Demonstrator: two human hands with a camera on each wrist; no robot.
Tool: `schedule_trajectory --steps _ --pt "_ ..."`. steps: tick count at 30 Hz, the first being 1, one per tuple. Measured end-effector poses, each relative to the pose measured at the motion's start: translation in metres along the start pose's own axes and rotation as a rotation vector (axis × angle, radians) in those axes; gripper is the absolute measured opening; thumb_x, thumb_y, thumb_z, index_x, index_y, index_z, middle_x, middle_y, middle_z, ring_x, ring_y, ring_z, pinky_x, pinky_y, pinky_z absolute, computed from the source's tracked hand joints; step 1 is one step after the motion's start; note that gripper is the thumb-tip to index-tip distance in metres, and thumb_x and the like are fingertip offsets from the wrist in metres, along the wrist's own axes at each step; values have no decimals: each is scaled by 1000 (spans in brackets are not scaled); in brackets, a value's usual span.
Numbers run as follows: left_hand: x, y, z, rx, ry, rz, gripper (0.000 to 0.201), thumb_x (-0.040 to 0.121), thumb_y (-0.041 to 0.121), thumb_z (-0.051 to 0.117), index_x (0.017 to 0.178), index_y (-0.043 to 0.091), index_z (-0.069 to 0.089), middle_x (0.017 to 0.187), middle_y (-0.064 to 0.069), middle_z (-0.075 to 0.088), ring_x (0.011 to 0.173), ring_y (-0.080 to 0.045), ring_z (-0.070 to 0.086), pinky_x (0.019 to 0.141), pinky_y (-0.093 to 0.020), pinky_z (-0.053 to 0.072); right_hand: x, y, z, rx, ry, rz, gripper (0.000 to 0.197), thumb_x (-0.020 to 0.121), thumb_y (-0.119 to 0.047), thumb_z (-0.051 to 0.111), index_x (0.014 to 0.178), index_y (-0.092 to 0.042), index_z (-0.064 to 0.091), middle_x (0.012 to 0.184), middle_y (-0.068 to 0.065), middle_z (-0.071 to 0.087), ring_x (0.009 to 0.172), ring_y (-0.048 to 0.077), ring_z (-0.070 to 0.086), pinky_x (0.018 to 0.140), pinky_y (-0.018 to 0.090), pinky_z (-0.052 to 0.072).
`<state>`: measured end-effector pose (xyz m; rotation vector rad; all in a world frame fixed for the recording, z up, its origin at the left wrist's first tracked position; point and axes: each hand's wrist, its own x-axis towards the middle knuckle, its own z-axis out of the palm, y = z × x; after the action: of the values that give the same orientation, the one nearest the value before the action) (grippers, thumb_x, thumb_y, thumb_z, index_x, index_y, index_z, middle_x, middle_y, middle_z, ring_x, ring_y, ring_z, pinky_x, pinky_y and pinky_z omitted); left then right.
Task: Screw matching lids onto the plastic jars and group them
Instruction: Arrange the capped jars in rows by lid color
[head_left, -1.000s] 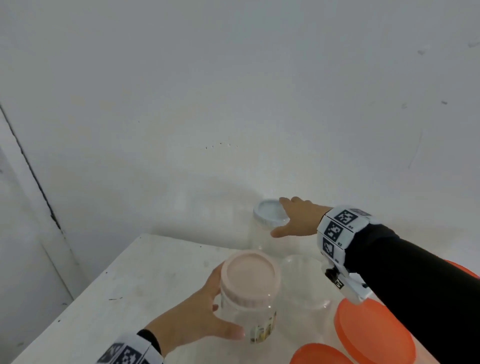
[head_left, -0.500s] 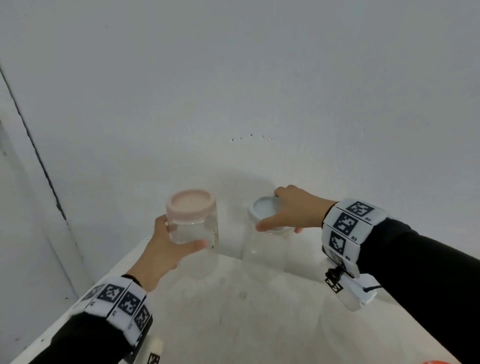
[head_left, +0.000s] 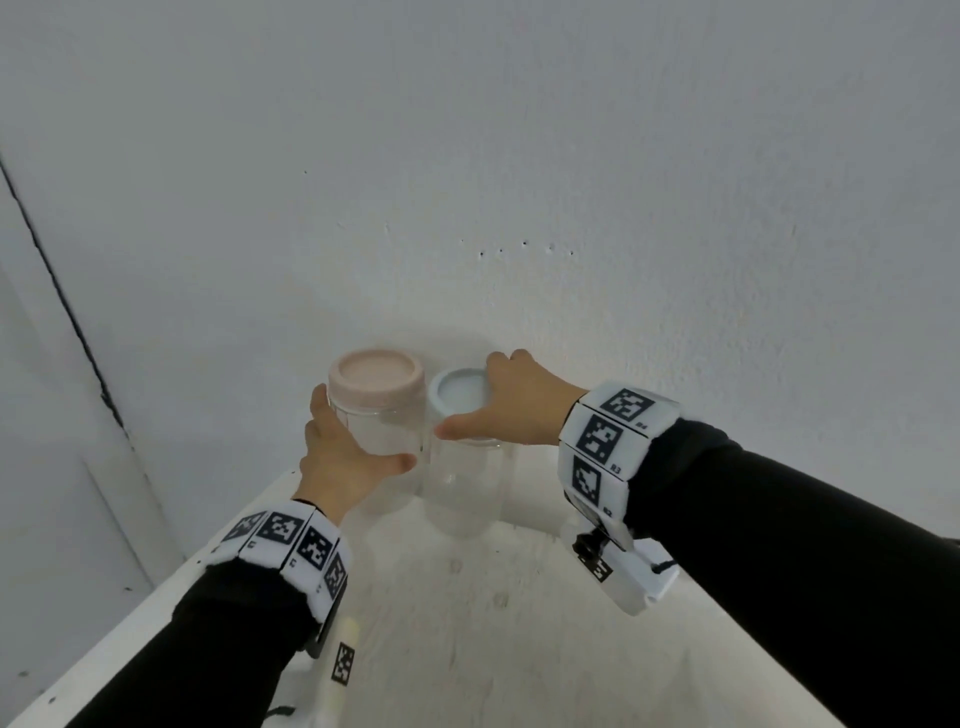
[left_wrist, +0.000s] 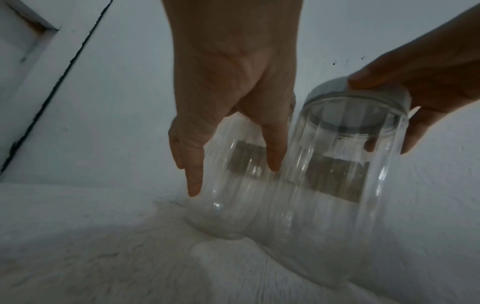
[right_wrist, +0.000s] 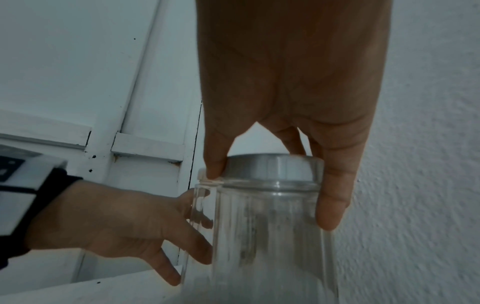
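Note:
Two clear plastic jars stand side by side at the back of the white table (head_left: 467, 634), close to the wall. The left jar (head_left: 387, 452) wears a pink lid (head_left: 376, 382). My left hand (head_left: 358, 441) grips its body, thumb across the front; the left wrist view shows its fingers (left_wrist: 193, 164) lying down the jar (left_wrist: 228, 195). The right jar (head_left: 465, 493) wears a pale blue lid (head_left: 457, 397). My right hand (head_left: 483, 400) holds that lid from above, fingertips (right_wrist: 330, 201) curled over the lid's rim (right_wrist: 272, 169).
The white wall (head_left: 519, 208) rises right behind the jars. A white door frame (head_left: 62, 312) runs down the left side, and the table's left edge (head_left: 156, 597) slants toward me. Bare tabletop lies in front of the jars.
My left hand has brought the pink-lidded jar rightward and down until it stands next to the blue-lidded jar. My right hand has kept its hold on the blue lid.

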<state>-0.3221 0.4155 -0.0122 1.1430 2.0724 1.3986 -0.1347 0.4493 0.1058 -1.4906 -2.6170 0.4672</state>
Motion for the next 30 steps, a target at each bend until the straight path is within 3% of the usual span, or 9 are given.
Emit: schedule_trajectory --steps 3,8,11,14,18,21,25,28,30 --pt "-2 -1 -4 -24 -54 -9 126 60 10 89 150 25 2 147 -11 29 135 -31 33 106 -55 37 0 -6 3 -5 17 10 83 81 -58 66 138 -6 35 131 11 33 110 28 51 83 32 45" --pt "-9 -4 -7 -17 -51 30 118 62 14 89 150 20 10 146 -7 31 136 -26 32 108 -53 36 -1 -11 6 8 28 35 78 84 -56 63 136 -5 35 134 11 28 104 27 53 77 30 42" --pt "-12 -1 -10 -17 -99 33 118 64 11 88 149 20 7 143 -1 32 135 -25 34 108 -51 36 -3 -11 5 -1 11 42 85 86 -56 60 142 -4 27 138 11 25 103 26 51 78 30 41" --pt "-17 3 -16 -13 -136 18 120 65 11 87 150 18 3 145 -4 32 137 -27 33 110 -51 34 -8 -13 0 9 21 34 95 84 -57 63 148 -6 15 141 11 25 118 29 48 85 33 42" --pt "-32 16 -31 39 -159 -9 125 72 20 84 152 22 -12 158 -9 16 145 -25 19 117 -48 24 -28 -7 -23 -33 87 -12 87 86 -56 61 145 -6 22 141 12 29 120 31 46 98 39 44" --pt "-52 30 -41 101 -140 65 114 77 25 79 153 21 -6 157 -9 17 144 -25 21 116 -44 25 -54 15 -46 -77 73 -42 82 88 -57 56 147 -9 24 143 9 32 123 26 44 100 38 41" --pt "-79 54 -42 158 -142 170 100 83 26 74 153 19 4 155 -9 21 140 -28 28 113 -43 30 -103 61 -68 -111 55 -19 80 88 -57 56 150 -16 24 146 2 34 123 18 43 95 27 35" --pt "-103 77 -33 209 -212 274 90 85 27 72 152 19 13 154 -5 23 139 -25 31 113 -40 31 -144 92 -79 -133 18 42 76 88 -56 56 149 -21 27 144 -2 36 109 11 40 91 24 32" --pt "-122 92 -24 225 -299 339 83 86 28 70 151 19 19 154 -3 25 138 -22 32 113 -41 32 -170 109 -84 -155 -15 90 73 89 -55 56 148 -23 28 141 -3 38 111 12 42 93 25 34"
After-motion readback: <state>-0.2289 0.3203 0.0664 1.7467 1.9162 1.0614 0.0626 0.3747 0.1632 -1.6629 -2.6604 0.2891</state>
